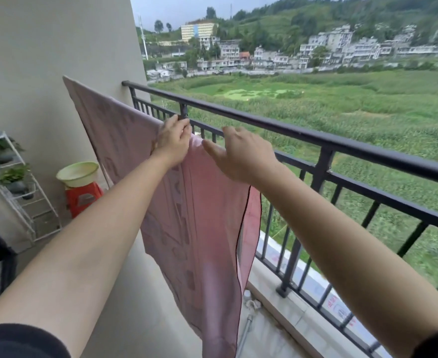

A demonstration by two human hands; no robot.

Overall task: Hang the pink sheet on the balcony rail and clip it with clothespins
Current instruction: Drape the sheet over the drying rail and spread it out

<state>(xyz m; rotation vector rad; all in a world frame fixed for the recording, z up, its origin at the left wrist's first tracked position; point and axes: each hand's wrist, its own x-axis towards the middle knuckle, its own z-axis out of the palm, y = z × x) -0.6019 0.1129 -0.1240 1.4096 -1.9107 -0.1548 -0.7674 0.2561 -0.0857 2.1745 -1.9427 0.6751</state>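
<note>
From 10 o'clock across to 3 o'clock, a black balcony rail [303, 136], green fields behind it. In the centre, the pink sheet [187, 215], hanging down toward 6 o'clock, its top edge sloping from the wall at 10 o'clock to a rail post near 12 o'clock; hard to tell what carries that edge. At 9 o'clock, a white plant rack [46, 202] with potted plants. Just right of centre, the right hand [238, 156], released, fingers spread, thumb touching the sheet's top corner. Beside it at 11 o'clock, the left hand [172, 142], lying on the top edge, fingertips closed in a pinch. At 8 o'clock, a pale green basin [78, 180] on a red stool [83, 200]. Between those pinching fingertips, by the post, a small dark clothespin [186, 119].
</note>
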